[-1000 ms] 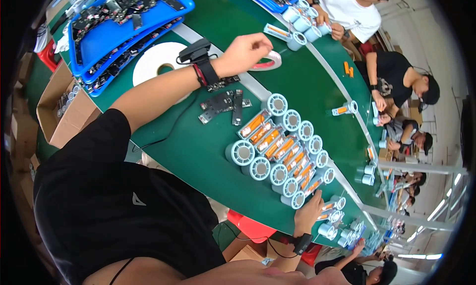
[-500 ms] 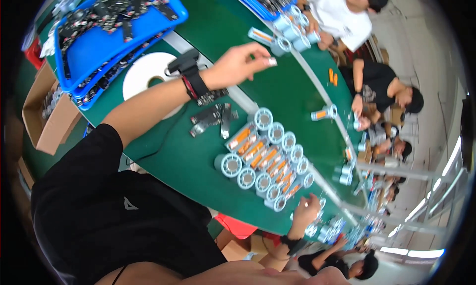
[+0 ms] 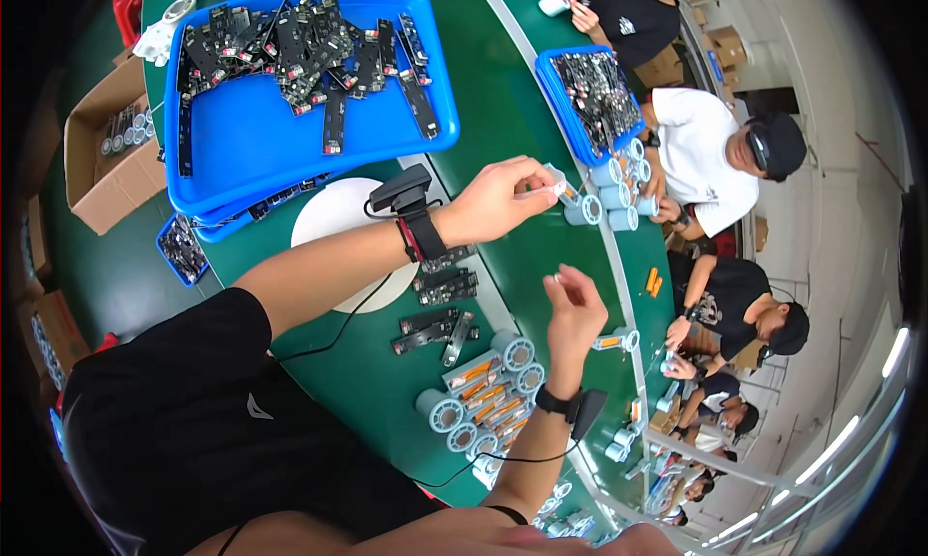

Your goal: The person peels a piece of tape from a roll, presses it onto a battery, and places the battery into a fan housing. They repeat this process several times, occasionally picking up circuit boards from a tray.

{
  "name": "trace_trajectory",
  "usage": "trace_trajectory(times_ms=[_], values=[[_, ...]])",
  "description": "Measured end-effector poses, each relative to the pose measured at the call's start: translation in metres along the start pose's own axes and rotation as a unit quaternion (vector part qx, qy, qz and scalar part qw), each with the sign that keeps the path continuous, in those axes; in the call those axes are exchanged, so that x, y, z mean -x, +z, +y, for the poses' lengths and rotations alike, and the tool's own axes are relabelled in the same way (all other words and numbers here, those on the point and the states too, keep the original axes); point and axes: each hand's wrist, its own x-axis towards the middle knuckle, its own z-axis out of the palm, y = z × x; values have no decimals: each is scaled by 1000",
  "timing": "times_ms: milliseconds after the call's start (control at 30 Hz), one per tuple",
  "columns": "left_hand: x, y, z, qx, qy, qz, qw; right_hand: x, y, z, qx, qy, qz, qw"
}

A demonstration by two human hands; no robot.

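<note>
Right hand (image 3: 572, 309) newly raised, empty.

One head-worn fisheye view looks steeply down on the green worktable (image 3: 522, 121), close above it; forearms enter from six o'clock, the blue tray (image 3: 261, 140) lies near eleven o'clock.

My left hand (image 3: 498, 200) is stretched fwd on a bare forearm, fingers pinched shut at the tips, black wrist strap w/ a small black device on top. My right hand (image 3: 572, 309) is raised, palm turned inward, fingers loosely curled & apart, gripping nothing; black strap + device on that wrist too. Black short sleeves on both upper arms.
</note>
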Motion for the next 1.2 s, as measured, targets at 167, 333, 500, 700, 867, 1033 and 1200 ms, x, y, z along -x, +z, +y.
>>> trace_trajectory(times_ms=[167, 333, 500, 700, 867, 1033, 1200], values=[[-4, -2, -18, 27, 104, 28, 994, -54, 35, -24, -27, -46, -69, 996], [-8, -9, -18, -83, 203, 65, 974, -81, 50, -46, 43, -163, -63, 984], [-4, -19, -6, -174, 181, 42, 967, -91, 57, -45, 142, -306, -95, 936], [-6, -17, -12, -194, 187, 55, 961, -97, 66, -26, -11, -224, -124, 967], [-8, -11, -27, -168, 159, 98, 968, -93, 75, -29, 17, -255, -103, 961], [-12, -1, -11, -73, 101, 175, 977, -113, 87, -17, 21, -340, 29, 940], [-16, -6, -16, 16, -3, 228, 974, -167, 89, 7, -174, 23, -12, 984]])
